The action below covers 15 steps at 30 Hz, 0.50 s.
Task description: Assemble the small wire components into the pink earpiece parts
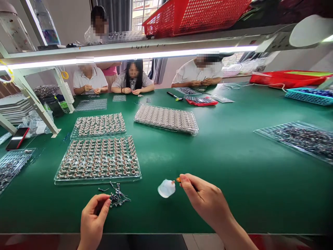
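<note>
1. The right grip (205, 196), thumb and forefinger, is clamped on a small orange-handled tool (178, 180). Its tip overlaps the 2 o'clock edge of a round white piece (165, 189); whether dish or sheet, I cannot tell.
2. Taking that white piece as the clock's centre, the left grip (93, 217) is toward 9 o'clock, thumb and forefinger nearly together at the edge of a pile of metal-headed leads (118, 198). Whether one is pinched, I cannot tell.
3. At 10 o'clock a clear compartment tray (97, 182) holds rows of pale pipe-shaped pieces on the green worktop (223, 146); a similar tray (100, 135) is just behind it.
4. At 12 o'clock more such pieces fill a tray set askew (166, 130).
5. Between 2 and 3 o'clock a tray of dark small parts (299, 140) lies well apart; a blue basket (307, 98) is at 2.
6. Farther out at 10, a plastic bag carries a white label (41, 127), its print too small to read.
7. At 11, a bottle (46, 22) on the shelf (114, 48) wears a coloured label, also unreadable.
8. Co-workers sit across the worktop, between 11 and 1.
</note>
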Each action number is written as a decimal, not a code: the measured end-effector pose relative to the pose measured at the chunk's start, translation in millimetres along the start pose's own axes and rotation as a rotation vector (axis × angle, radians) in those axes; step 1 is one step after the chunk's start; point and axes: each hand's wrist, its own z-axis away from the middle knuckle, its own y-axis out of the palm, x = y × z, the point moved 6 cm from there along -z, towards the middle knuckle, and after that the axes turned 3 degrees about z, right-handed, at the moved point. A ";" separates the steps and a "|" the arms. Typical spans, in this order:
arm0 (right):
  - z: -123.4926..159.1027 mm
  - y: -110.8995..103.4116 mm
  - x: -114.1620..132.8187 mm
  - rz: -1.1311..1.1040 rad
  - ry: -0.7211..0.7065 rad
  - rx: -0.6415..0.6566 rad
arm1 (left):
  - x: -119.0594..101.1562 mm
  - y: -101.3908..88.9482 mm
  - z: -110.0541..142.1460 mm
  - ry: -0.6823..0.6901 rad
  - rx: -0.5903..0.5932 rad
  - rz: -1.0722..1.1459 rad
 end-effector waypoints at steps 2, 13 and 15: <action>1.2 1.4 -0.9 0.008 0.008 0.002 | -0.1 0.3 -0.1 0.007 0.004 0.006; 2.4 6.4 -95.3 0.110 0.181 -0.063 | -6.9 -0.1 -1.1 -0.048 0.009 -0.056; -1.2 8.9 -125.4 0.119 0.190 -0.095 | -14.4 -0.7 -6.5 0.023 0.039 -0.217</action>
